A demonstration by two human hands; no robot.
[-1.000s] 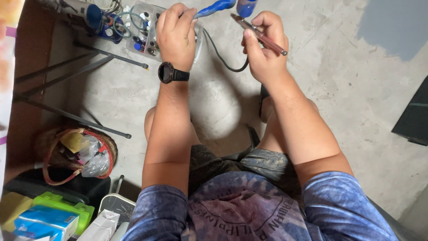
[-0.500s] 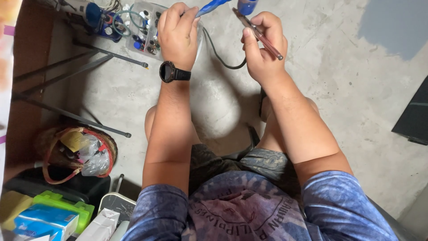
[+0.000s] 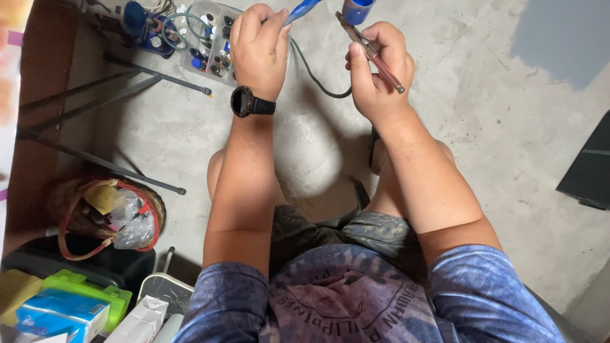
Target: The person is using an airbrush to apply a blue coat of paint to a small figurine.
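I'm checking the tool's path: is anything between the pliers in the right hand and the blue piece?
Nothing visible. The pliers in the right hand have their tips right at the blue piece, with no object between; contact itself is unclear.

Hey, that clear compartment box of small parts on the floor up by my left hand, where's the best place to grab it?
Probably by the long edge of the clear parts box facing you, coming from above with your left hand, which hovers right beside it. It lies flat on the concrete floor with small pieces in its cells, so keep it level. Its far end is out of frame.
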